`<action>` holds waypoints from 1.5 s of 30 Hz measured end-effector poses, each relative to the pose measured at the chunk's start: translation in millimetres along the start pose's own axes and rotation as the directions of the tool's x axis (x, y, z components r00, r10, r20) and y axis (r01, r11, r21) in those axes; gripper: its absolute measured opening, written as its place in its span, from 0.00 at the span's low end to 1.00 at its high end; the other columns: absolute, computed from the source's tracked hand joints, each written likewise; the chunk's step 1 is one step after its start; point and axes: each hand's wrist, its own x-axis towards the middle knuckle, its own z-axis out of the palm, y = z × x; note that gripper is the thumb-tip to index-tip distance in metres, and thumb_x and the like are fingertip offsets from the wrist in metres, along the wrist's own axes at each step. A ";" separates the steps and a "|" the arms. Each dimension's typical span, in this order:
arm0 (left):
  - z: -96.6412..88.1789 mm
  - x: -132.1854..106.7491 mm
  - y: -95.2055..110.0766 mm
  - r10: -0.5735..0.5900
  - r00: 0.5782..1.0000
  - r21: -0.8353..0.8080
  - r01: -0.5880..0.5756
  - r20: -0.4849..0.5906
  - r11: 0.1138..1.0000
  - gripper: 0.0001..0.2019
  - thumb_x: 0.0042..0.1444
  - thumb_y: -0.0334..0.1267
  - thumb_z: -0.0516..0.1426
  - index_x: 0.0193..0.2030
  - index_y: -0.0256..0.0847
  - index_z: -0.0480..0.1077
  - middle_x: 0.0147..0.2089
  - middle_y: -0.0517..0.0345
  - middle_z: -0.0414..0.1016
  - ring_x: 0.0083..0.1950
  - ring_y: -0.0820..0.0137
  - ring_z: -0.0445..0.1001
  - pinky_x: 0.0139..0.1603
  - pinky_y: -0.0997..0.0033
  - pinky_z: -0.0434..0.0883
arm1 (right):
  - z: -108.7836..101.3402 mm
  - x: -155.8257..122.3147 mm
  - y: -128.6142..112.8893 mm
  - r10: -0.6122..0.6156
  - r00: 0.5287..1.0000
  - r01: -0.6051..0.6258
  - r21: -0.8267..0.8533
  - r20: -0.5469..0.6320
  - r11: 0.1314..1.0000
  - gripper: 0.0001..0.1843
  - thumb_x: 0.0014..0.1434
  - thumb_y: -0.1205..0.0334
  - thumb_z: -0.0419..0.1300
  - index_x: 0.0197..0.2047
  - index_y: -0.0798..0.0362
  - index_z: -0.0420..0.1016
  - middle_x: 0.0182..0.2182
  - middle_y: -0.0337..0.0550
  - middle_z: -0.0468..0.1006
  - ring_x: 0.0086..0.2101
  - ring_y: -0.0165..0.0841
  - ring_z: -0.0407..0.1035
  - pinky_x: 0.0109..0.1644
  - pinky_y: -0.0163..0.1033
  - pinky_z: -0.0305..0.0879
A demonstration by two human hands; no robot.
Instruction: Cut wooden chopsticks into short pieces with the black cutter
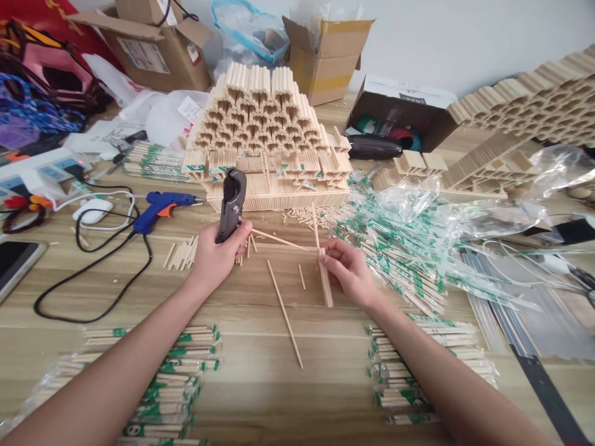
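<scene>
My left hand (216,257) grips a grey hand cutter (231,205) upright, its head pointing away from me. My right hand (348,272) pinches a small stack of chopstick pieces (325,282) standing on the wooden tabletop (260,334). A long thin chopstick (279,239) lies slantwise between my hands, one end by my left fingers and the other by my right. Another chopstick (284,313) lies loose below my hands. Short cut pieces (181,253) lie left of my left hand.
A tall honeycomb-like chopstick structure (264,136) stands ahead, with another (525,118) at right. A blue hot glue gun (162,209) with black cord lies left. Wrapped chopstick packs (153,384) and crumpled plastic wrappers (400,241) spread around. Cardboard boxes (325,59) stand behind.
</scene>
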 end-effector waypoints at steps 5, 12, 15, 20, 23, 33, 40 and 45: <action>1.3 -1.4 3.1 0.020 1.000 -0.051 -0.019 0.012 0.999 0.13 0.58 0.46 0.63 0.29 0.40 0.69 0.23 0.63 0.62 0.22 0.76 0.61 0.21 0.75 0.61 | 2.3 1.4 -2.5 0.049 0.998 -0.052 0.095 0.029 0.994 0.20 0.59 0.43 0.67 0.40 0.50 0.71 0.26 0.37 0.74 0.21 0.29 0.68 0.22 0.34 0.61; 1.5 -2.2 5.4 0.060 0.998 -0.061 -0.062 -0.025 0.996 0.14 0.57 0.47 0.64 0.31 0.41 0.69 0.24 0.64 0.62 0.23 0.77 0.62 0.21 0.75 0.62 | 2.2 0.6 -0.2 0.082 0.995 -0.088 0.095 0.060 0.992 0.21 0.55 0.45 0.72 0.41 0.51 0.74 0.26 0.34 0.70 0.20 0.26 0.66 0.18 0.31 0.54; 0.7 -2.0 4.2 0.074 0.997 -0.048 -0.075 -0.016 0.996 0.13 0.58 0.46 0.64 0.30 0.40 0.69 0.24 0.63 0.62 0.23 0.76 0.62 0.21 0.74 0.62 | 3.0 0.5 0.8 0.060 0.997 -0.063 0.058 0.051 0.996 0.20 0.56 0.45 0.71 0.40 0.52 0.75 0.25 0.34 0.70 0.20 0.25 0.62 0.19 0.32 0.53; 0.1 -1.7 3.7 0.091 0.996 -0.030 -0.092 -0.018 0.995 0.14 0.59 0.47 0.63 0.30 0.41 0.70 0.23 0.62 0.62 0.22 0.75 0.61 0.21 0.72 0.62 | 4.7 1.2 2.8 0.015 1.000 -0.014 -0.023 0.020 1.000 0.19 0.57 0.46 0.71 0.42 0.52 0.78 0.27 0.36 0.73 0.21 0.25 0.61 0.21 0.34 0.54; 0.7 -1.3 3.3 0.083 0.996 -0.041 -0.084 -0.019 0.996 0.13 0.58 0.48 0.63 0.31 0.42 0.70 0.23 0.63 0.62 0.22 0.75 0.61 0.21 0.72 0.62 | 5.2 1.3 4.7 -0.012 1.000 0.013 -0.057 0.017 0.998 0.19 0.57 0.46 0.71 0.42 0.52 0.79 0.28 0.38 0.75 0.22 0.26 0.62 0.21 0.34 0.55; -0.8 -2.1 0.2 0.110 0.993 0.016 -0.110 -0.037 0.994 0.14 0.59 0.49 0.63 0.33 0.40 0.71 0.24 0.64 0.64 0.23 0.76 0.63 0.22 0.75 0.63 | 7.2 1.2 7.5 -0.033 0.999 0.037 -0.165 0.027 0.986 0.16 0.59 0.48 0.69 0.42 0.52 0.81 0.30 0.42 0.79 0.25 0.30 0.66 0.23 0.34 0.57; 1.3 -3.5 3.2 0.103 0.994 -0.041 -0.105 -0.027 0.994 0.13 0.59 0.47 0.63 0.33 0.40 0.71 0.24 0.64 0.64 0.23 0.77 0.63 0.22 0.76 0.62 | 6.4 1.2 7.8 -0.048 0.999 0.052 -0.235 0.020 0.971 0.16 0.60 0.47 0.69 0.42 0.52 0.82 0.30 0.42 0.79 0.25 0.30 0.65 0.23 0.35 0.57; 0.5 -1.8 -0.1 0.109 0.994 -0.013 -0.109 -0.030 0.994 0.14 0.59 0.48 0.63 0.33 0.40 0.70 0.24 0.64 0.64 0.22 0.77 0.62 0.21 0.75 0.62 | 6.1 0.9 8.7 -0.062 0.998 0.067 -0.242 0.030 0.968 0.17 0.60 0.47 0.69 0.41 0.53 0.82 0.30 0.43 0.79 0.26 0.30 0.65 0.24 0.34 0.58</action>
